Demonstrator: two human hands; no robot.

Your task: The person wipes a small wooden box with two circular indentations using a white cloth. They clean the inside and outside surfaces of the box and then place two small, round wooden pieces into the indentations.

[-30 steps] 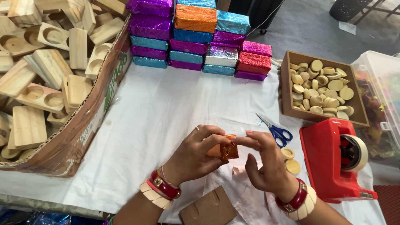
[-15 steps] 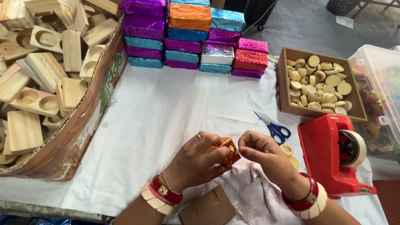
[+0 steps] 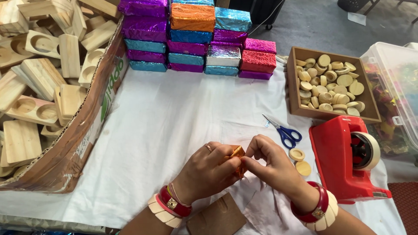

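I see both hands low in the middle, over the white cloth [image 3: 174, 126]. Left hand [image 3: 208, 167] cups a small block in orange foil [image 3: 237, 153] so it stays put. Right hand [image 3: 272, 163] has fingers pinched tight on the foil edge, prob. to fold it flat. Blue scissors [image 3: 285, 132] & red tape holder [image 3: 344, 156] sit near the right hand, easy to grab.

Both forearms are reaching in from the lower edge of the view and meeting at the centre. The left hand [image 3: 204, 167] is lying palm down, its fingers curling inward toward the other hand, a ring showing on one finger. The right hand [image 3: 272, 163] is facing it, fingers bent and fingertips pinching together where the two hands are touching. Each wrist is wearing red and cream bangles, and both wrists are angling slightly inward.
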